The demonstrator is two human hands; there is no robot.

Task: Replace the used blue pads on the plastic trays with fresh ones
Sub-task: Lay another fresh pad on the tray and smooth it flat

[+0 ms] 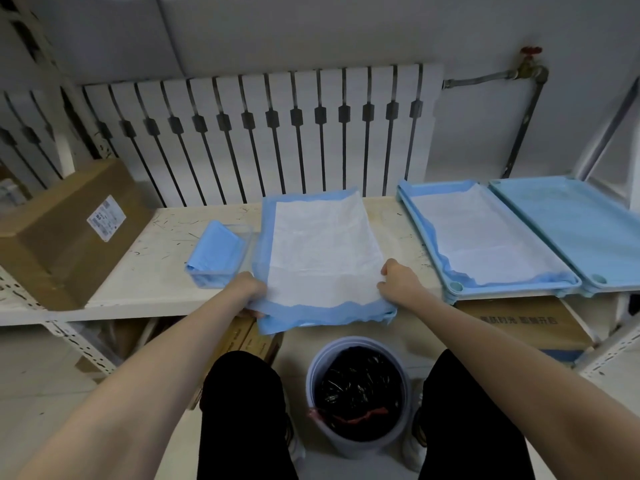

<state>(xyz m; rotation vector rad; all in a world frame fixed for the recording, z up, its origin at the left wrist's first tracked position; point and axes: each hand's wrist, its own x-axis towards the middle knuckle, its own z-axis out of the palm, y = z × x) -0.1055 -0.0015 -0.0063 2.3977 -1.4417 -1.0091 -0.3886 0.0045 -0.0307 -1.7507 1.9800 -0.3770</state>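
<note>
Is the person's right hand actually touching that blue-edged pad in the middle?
Touching. The head view shows the right hand at the near right corner of the pad, fingers curled onto its surface, no gap.

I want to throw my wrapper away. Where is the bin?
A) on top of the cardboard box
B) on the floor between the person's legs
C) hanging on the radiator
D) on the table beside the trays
B: the bin, lined with a black bag, stands on the floor between the person's two legs, below the front edge of the table.
</note>
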